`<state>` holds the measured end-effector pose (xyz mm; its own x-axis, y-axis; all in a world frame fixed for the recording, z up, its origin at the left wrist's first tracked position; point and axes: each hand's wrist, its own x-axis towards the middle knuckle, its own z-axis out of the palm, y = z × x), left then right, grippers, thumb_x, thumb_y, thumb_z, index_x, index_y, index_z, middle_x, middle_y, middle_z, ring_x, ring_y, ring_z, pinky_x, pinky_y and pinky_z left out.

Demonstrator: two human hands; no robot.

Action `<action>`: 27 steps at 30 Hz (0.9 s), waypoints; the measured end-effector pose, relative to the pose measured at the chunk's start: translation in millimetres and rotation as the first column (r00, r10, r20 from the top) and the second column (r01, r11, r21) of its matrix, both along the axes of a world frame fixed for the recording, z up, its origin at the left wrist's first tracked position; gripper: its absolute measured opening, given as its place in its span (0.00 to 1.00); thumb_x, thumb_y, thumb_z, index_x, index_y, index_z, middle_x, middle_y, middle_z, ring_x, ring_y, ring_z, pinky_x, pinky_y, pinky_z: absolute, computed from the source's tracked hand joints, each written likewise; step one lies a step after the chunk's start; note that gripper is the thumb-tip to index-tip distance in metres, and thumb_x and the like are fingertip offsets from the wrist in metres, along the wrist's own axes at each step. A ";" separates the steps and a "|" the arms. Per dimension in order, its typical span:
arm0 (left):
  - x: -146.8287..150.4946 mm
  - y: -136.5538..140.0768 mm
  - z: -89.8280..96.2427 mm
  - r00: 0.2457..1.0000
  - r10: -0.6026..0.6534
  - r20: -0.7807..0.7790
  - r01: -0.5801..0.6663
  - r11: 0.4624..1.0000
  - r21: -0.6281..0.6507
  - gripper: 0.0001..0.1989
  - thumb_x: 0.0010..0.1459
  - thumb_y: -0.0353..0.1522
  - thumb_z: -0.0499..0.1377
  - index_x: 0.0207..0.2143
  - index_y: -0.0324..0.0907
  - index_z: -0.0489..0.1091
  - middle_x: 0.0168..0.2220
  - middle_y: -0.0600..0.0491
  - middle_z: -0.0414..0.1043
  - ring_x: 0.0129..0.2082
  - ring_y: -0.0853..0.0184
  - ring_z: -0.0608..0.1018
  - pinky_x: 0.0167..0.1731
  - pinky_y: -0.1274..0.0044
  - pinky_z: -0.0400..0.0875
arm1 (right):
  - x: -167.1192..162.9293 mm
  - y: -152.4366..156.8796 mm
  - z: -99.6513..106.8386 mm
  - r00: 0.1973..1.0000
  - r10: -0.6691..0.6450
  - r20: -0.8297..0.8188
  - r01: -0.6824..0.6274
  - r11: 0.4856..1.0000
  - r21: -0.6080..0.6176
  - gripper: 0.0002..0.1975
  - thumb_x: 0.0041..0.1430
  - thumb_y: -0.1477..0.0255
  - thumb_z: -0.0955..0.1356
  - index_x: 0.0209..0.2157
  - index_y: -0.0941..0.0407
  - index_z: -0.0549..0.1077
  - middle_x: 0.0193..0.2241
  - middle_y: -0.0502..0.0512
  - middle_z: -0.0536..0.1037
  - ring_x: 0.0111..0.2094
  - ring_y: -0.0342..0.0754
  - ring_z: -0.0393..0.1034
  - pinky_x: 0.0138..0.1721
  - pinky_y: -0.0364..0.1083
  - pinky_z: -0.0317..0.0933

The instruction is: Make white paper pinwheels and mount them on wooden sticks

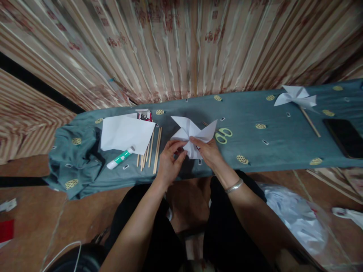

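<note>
Between my two hands is a white paper pinwheel (185, 126), its blades folded in toward the centre. My left hand (171, 160) pinches it at the lower left, near the middle. The thumb of my right hand (208, 151) presses on its centre, with the other fingers hidden behind the paper. Just right of the pinwheel lie scissors (222, 136) with light green handles, their blades mostly covered by the paper. To the left are several wooden sticks (157, 151), a green and white glue stick (120, 158) and a stack of white paper (124, 132).
A small box (145, 114) with shiny bits sits behind the paper stack. Another pinwheel on a stick (297, 99) lies at the right, near a black phone (344, 136). The narrow table wears a green cloth (263, 151); a curtain (181, 49) hangs behind. A plastic bag (295, 211) is on the floor.
</note>
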<state>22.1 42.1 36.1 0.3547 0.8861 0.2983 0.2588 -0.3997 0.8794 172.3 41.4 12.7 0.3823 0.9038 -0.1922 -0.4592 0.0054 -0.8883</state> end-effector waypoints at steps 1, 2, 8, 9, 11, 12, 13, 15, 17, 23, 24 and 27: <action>0.4 0.6 -0.5 1.000 0.004 0.012 -0.004 1.000 -0.007 0.11 0.58 0.28 0.62 0.44 0.42 0.76 0.44 0.49 0.71 0.35 0.70 0.77 0.37 0.76 0.75 | -0.1 0.0 0.0 1.000 0.002 0.000 -0.002 1.000 -0.001 0.13 0.39 0.67 0.78 0.27 0.56 0.77 0.27 0.51 0.81 0.33 0.49 0.76 0.38 0.49 0.71; 0.8 1.1 -0.9 1.000 0.008 0.020 -0.008 1.000 -0.011 0.11 0.57 0.28 0.62 0.44 0.42 0.76 0.44 0.49 0.71 0.35 0.70 0.77 0.37 0.76 0.75 | -0.1 0.0 0.0 1.000 0.004 -0.002 -0.004 1.000 0.000 0.14 0.38 0.67 0.78 0.27 0.57 0.77 0.27 0.51 0.81 0.33 0.49 0.76 0.37 0.48 0.71; 0.4 1.7 1.1 1.000 0.005 0.006 -0.005 1.000 -0.013 0.10 0.57 0.28 0.61 0.42 0.42 0.77 0.44 0.49 0.72 0.35 0.70 0.77 0.37 0.76 0.75 | -0.1 -0.9 2.3 1.000 0.003 -0.020 -0.003 1.000 -0.010 0.18 0.35 0.64 0.80 0.29 0.57 0.78 0.27 0.51 0.82 0.31 0.48 0.75 0.36 0.47 0.71; 0.0 1.4 1.7 1.000 0.003 0.001 -0.003 1.000 -0.011 0.10 0.57 0.28 0.61 0.42 0.42 0.77 0.44 0.49 0.72 0.35 0.70 0.77 0.37 0.76 0.75 | -0.1 -1.1 2.9 1.000 0.001 -0.023 -0.001 1.000 -0.014 0.18 0.34 0.64 0.80 0.29 0.57 0.78 0.27 0.51 0.82 0.30 0.48 0.75 0.36 0.47 0.71; -0.6 1.1 2.4 1.000 -0.003 -0.015 0.003 1.000 -0.004 0.10 0.58 0.29 0.61 0.42 0.42 0.77 0.44 0.49 0.73 0.36 0.69 0.77 0.38 0.76 0.76 | -0.4 -1.2 4.3 1.000 -0.002 -0.027 0.001 1.000 -0.021 0.19 0.34 0.65 0.80 0.29 0.57 0.78 0.27 0.51 0.82 0.29 0.47 0.75 0.36 0.48 0.71; -0.8 1.3 2.4 1.000 -0.006 -0.022 0.006 1.000 -0.001 0.10 0.58 0.29 0.61 0.42 0.43 0.77 0.44 0.49 0.74 0.36 0.69 0.77 0.38 0.76 0.76 | -0.5 -1.2 4.8 1.000 -0.003 -0.027 0.002 1.000 -0.021 0.19 0.34 0.65 0.80 0.29 0.58 0.78 0.27 0.52 0.82 0.28 0.48 0.75 0.36 0.49 0.70; -0.7 1.7 2.1 1.000 -0.006 -0.028 0.006 1.000 -0.002 0.10 0.58 0.29 0.61 0.42 0.43 0.77 0.44 0.49 0.74 0.36 0.69 0.78 0.38 0.76 0.75 | -0.8 -1.2 5.1 1.000 -0.004 -0.024 0.003 1.000 -0.019 0.19 0.34 0.65 0.80 0.29 0.58 0.78 0.27 0.52 0.82 0.28 0.48 0.75 0.37 0.49 0.70; -0.1 3.4 1.1 1.000 -0.006 -0.025 0.006 1.000 -0.015 0.09 0.58 0.29 0.61 0.41 0.42 0.77 0.44 0.49 0.74 0.36 0.69 0.78 0.38 0.76 0.75 | -1.2 -1.0 5.2 1.000 -0.003 -0.018 0.003 1.000 -0.010 0.19 0.34 0.64 0.80 0.29 0.58 0.78 0.27 0.52 0.82 0.29 0.48 0.75 0.37 0.49 0.70; 1.2 6.3 -0.4 1.000 -0.011 -0.015 0.011 0.999 -0.037 0.08 0.58 0.29 0.60 0.40 0.41 0.77 0.42 0.49 0.75 0.35 0.69 0.78 0.37 0.76 0.75 | -1.4 -0.8 4.3 1.000 -0.001 -0.012 0.001 1.000 -0.006 0.18 0.35 0.64 0.80 0.29 0.57 0.78 0.27 0.52 0.81 0.29 0.48 0.75 0.36 0.49 0.69; 3.5 15.9 -3.6 0.996 -0.065 -0.061 0.063 0.997 -0.035 0.07 0.57 0.30 0.61 0.38 0.41 0.77 0.41 0.49 0.76 0.36 0.67 0.78 0.37 0.76 0.74 | -0.7 0.1 1.1 1.000 -0.021 0.016 0.021 1.000 -0.017 0.15 0.35 0.65 0.79 0.27 0.56 0.79 0.25 0.51 0.81 0.27 0.46 0.74 0.33 0.46 0.68; 3.2 16.9 -3.6 0.994 -0.070 -0.084 0.068 0.997 -0.022 0.07 0.58 0.30 0.61 0.38 0.41 0.77 0.41 0.48 0.76 0.36 0.67 0.78 0.37 0.76 0.75 | -0.6 0.3 0.9 1.000 -0.025 0.018 0.025 1.000 -0.012 0.15 0.35 0.66 0.79 0.27 0.56 0.79 0.25 0.50 0.81 0.27 0.46 0.74 0.33 0.45 0.68; 1.9 18.5 -1.9 0.983 -0.070 -0.170 0.078 0.996 0.044 0.06 0.59 0.30 0.60 0.38 0.40 0.77 0.42 0.46 0.76 0.38 0.65 0.79 0.40 0.73 0.75 | -0.5 0.7 0.8 0.999 -0.037 0.038 0.037 0.999 -0.007 0.14 0.35 0.66 0.79 0.26 0.56 0.78 0.26 0.50 0.81 0.28 0.45 0.74 0.33 0.45 0.67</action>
<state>24.0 60.6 34.3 0.4678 0.8409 0.2722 0.3692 -0.4657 0.8042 171.8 42.1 13.5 0.4223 0.8876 -0.1838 -0.4249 0.0147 -0.9051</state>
